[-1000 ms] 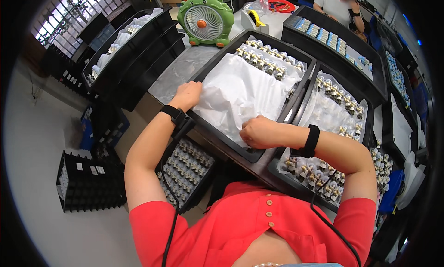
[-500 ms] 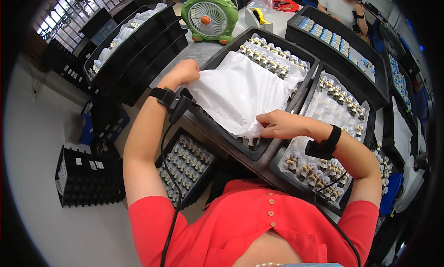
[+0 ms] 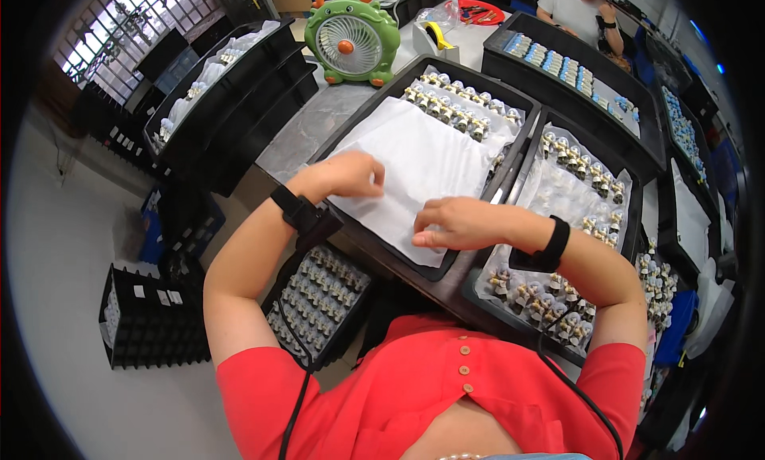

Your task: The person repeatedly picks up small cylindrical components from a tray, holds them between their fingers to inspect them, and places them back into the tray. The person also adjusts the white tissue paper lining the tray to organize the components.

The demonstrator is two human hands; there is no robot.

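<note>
A white paper sheet (image 3: 414,153) lies spread over the near part of a black tray (image 3: 335,145), covering what is beneath it. Rows of small figurines (image 3: 454,101), pale on top with dark bases, show past its far edge. Over the sheet's left part hovers my left hand (image 3: 355,176), its fingers loosely bent and apart, nothing in them. My right hand (image 3: 458,223) is at the sheet's near right part, fingers bent and thumb apart, holding nothing. Whether its fingertips touch the paper I cannot tell.
To the right stands a second black tray (image 3: 522,193) of paper-lined figurines. Another tray (image 3: 319,297) sits lower, below the table edge. A green fan (image 3: 351,42), a tape dispenser (image 3: 434,39) and stacked bins (image 3: 231,109) lie beyond. A person (image 3: 582,14) sits at the far right.
Both hands have let go of the paper sheet, which now lies flatter and reaches the tray's near edge. My left hand has moved right and nearer; my right hand has shifted slightly left.
</note>
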